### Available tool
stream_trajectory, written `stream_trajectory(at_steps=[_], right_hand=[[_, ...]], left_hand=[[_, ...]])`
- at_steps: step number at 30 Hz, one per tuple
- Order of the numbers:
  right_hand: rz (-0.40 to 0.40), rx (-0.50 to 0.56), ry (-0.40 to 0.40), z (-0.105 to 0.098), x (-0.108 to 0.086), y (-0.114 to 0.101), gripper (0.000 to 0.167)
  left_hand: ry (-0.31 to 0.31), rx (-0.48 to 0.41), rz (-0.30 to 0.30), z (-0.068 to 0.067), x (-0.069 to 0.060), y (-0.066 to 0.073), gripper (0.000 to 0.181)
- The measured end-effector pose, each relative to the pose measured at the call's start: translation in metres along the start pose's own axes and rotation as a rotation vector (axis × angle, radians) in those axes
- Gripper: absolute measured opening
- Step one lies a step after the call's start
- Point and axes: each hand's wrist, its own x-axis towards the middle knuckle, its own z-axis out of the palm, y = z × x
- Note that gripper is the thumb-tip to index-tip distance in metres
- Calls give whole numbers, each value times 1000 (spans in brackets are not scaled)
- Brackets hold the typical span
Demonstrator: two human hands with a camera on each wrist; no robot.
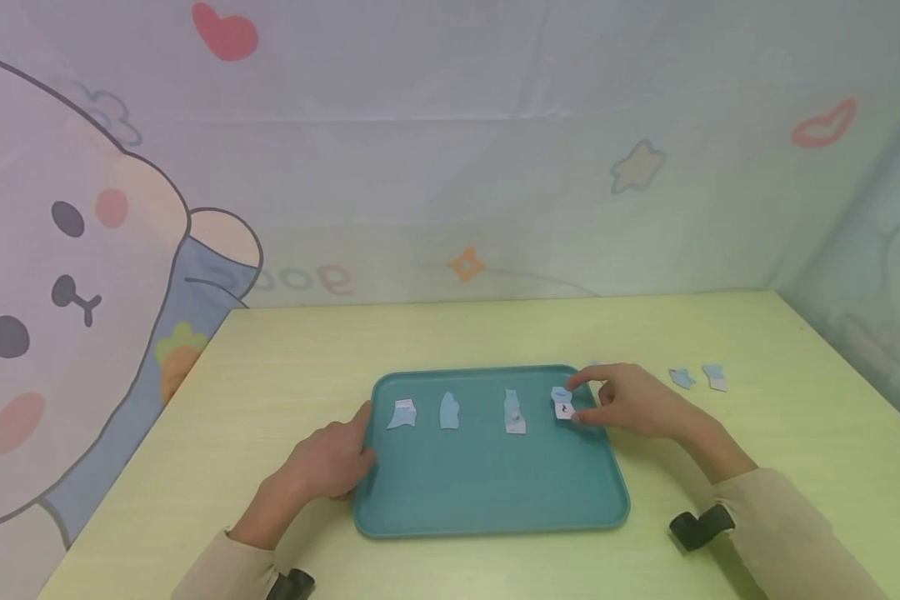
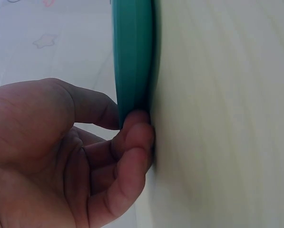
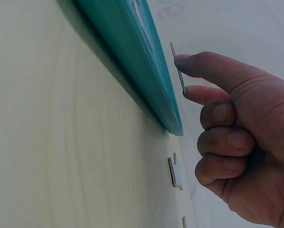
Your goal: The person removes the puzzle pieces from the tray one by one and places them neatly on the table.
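A person seated or standing at a pale yellow worktop (image 1: 450, 335) pinches a small blue-and-white piece (image 1: 562, 393) in the right hand (image 1: 633, 404), thumb on its near edge and index finger on its far edge, a narrow grip with the other three fingers curled into the palm. The piece is over the right end of a teal tray (image 1: 487, 492), its face turned up and a dark mark on its white part; seen from the right wrist, it stands thin and edge-on between the fingertips, apart from the rim. The left hand (image 1: 332, 460) holds the tray's left side, thumb against the upper edge and fingers curled beneath. In line with the held piece, toward the far rim, lie a blue piece with a white top (image 1: 402, 415), a plain blue piece (image 1: 449, 412) and a tall blue piece with a white foot (image 1: 513, 408), with a wider gap between the last two. The broad near half of the tray gives bare room. On the worktop beyond the right hand, a jagged scrap (image 1: 682, 378) and a squarer scrap (image 1: 715, 377) lie side by side, well apart from the tray's rounded edge.
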Motion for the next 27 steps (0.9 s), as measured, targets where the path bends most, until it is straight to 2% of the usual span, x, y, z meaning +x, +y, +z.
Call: stream_trajectory(at_steps=[13,27], right_hand=[[14,26,13,-9,-5,-3,45],[38,33,18,-8,-10,-4,44]], left_hand=[[3,5,0,-1,-2,1,72],[1,-3,6,-1,-4,-3,72]])
